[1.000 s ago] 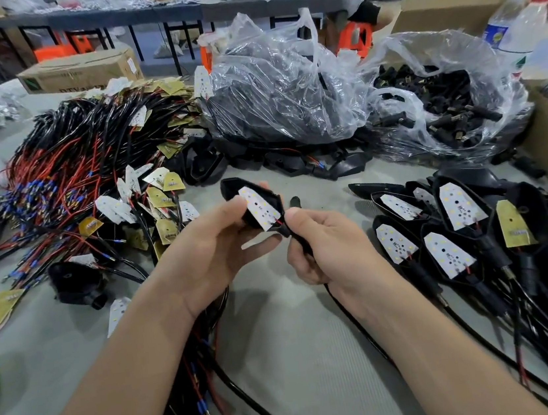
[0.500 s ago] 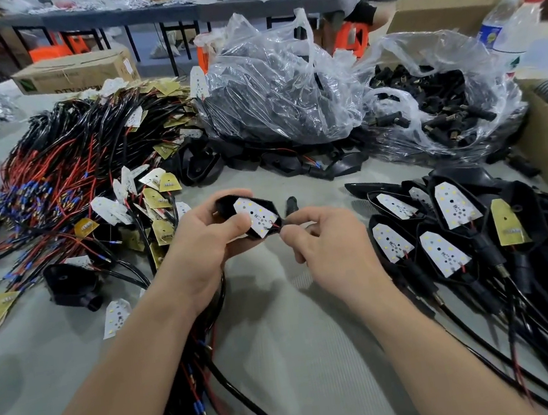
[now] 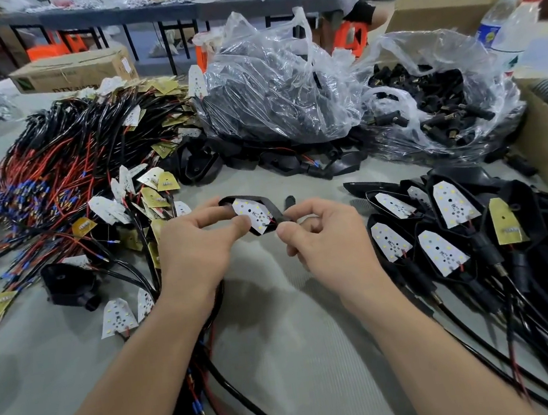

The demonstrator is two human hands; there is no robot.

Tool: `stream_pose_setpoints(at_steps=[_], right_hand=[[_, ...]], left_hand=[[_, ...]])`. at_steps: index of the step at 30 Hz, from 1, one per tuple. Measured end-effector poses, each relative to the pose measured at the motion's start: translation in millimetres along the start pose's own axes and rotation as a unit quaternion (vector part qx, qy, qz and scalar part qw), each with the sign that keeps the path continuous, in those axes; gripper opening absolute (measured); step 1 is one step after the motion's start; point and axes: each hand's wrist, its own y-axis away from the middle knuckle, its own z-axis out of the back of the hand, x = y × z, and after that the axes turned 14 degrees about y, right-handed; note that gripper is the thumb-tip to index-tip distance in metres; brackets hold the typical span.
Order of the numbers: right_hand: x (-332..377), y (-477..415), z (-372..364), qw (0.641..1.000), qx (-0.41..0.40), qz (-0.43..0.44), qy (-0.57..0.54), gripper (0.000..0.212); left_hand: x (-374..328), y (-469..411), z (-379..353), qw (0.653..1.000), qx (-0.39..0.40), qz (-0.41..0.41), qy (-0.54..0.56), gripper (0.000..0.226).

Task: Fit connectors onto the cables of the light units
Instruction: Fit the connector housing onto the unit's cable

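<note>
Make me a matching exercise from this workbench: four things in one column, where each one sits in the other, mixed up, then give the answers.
Things
1. light unit being fitted
2. cardboard box
3. plastic bottle
4. bag of black connectors

Places
A. far right, at the back
B. back left, behind the wire pile
C. centre, pinched between left hand and right hand
D. just right of the fuller clear bag

Pairs: 1-C, 2-B, 3-A, 4-D
</note>
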Motion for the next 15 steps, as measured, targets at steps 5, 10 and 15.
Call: stream_pose_setpoints(at_steps=[5, 10, 15], right_hand=[[-0.8, 4.0, -4.1, 0.998, 0.032, 0.000, 0.052, 0.010], [1.3, 5.9, -7.3, 0.998, 0.056, -0.019, 0.016, 0.017], [5.6, 6.2, -9.9, 0.996, -0.001, -0.035, -0.078, 0.016]], left_hand=[[-1.2, -3.7, 0.8, 0.996, -0.036, -0.001, 0.077, 0.027], [-1.1, -5.8, -3.1, 0.992, -0.008, 0.023, 0.124, 0.028], [-2.2, -4.5, -2.3, 0.997, -0.018, 0.017, 0.067, 0.023]])
